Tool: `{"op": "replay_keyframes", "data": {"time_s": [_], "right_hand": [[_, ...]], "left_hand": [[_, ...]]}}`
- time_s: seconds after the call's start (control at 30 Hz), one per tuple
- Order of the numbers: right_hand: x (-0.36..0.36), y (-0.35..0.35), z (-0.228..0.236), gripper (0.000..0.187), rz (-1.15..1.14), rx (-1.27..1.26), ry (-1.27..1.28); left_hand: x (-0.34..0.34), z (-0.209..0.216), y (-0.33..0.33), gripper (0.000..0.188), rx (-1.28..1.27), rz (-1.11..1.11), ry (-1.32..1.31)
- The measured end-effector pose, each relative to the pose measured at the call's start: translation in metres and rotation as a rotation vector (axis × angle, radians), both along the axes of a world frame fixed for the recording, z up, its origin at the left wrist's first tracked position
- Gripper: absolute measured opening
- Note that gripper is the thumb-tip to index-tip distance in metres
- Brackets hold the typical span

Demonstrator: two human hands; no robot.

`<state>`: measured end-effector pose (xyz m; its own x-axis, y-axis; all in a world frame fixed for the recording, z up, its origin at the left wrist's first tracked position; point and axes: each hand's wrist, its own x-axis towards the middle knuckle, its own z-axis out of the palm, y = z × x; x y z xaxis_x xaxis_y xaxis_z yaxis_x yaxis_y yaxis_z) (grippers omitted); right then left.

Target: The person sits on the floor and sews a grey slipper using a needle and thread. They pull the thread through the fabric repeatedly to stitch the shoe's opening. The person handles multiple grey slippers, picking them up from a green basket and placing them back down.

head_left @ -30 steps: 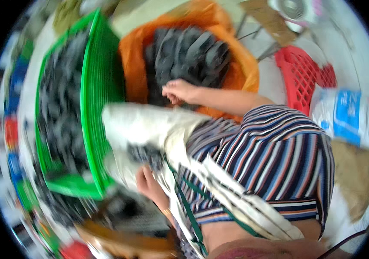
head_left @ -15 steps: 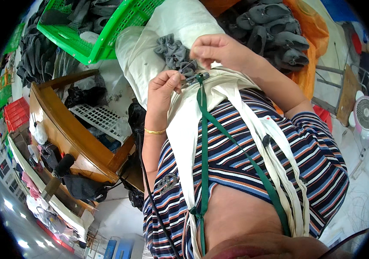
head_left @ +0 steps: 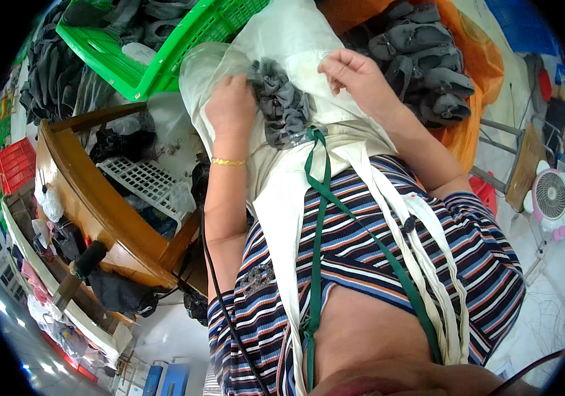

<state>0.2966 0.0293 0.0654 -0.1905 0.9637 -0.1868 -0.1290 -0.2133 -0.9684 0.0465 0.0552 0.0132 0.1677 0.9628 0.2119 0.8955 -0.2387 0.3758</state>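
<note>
A gathered dark grey fabric piece [head_left: 279, 99] lies bunched over the pale cloth [head_left: 299, 33] on my lap. My left hand [head_left: 229, 109], back upward, is closed at the fabric's left edge, its fingertips partly hidden. My right hand [head_left: 358, 79] is raised to the right, apart from the fabric. Its thumb and fingers are pinched together; anything between them is too small to make out. At the fabric's near end, a green ribbon [head_left: 315, 158] from my neck reaches a small metal thing that is mostly covered.
A green plastic crate [head_left: 137, 82] of dark grey pieces stands at upper left. To the right, an orange sack [head_left: 487, 66] holds similar grey bundles [head_left: 427, 66]. A wooden table frame [head_left: 97, 191] with a white plastic grid [head_left: 143, 181] is at left; a fan [head_left: 550, 195] stands far right.
My left hand has moved up and left, turning its back upward. My right hand has drawn away to the right. The grey fabric now extends nearer my waist, covering most of the metal thing.
</note>
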Motion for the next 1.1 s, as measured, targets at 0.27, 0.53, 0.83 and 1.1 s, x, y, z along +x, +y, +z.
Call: {"op": "replay_keyframes", "data": {"time_s": [0.27, 0.53, 0.83, 1.1], "right_hand": [[-0.037, 0.003, 0.003, 0.029, 0.133, 0.390, -0.364], [-0.059, -0.007, -0.016, 0.016, 0.308, 0.056, -0.044], [-0.037, -0.017, -0.011, 0.028, 0.368, -0.076, -0.066], [-0.040, -0.032, 0.000, 0.019, 0.328, 0.315, -0.235]], "left_hand": [[-0.024, 0.022, -0.039, 0.008, -0.634, 0.053, -1.458], [-0.020, 0.030, -0.073, 0.007, -0.757, -0.026, -1.258], [-0.007, 0.037, -0.089, 0.007, -0.635, 0.105, -1.365], [0.000, 0.042, -0.094, 0.013, -0.870, 0.089, -1.363]]}}
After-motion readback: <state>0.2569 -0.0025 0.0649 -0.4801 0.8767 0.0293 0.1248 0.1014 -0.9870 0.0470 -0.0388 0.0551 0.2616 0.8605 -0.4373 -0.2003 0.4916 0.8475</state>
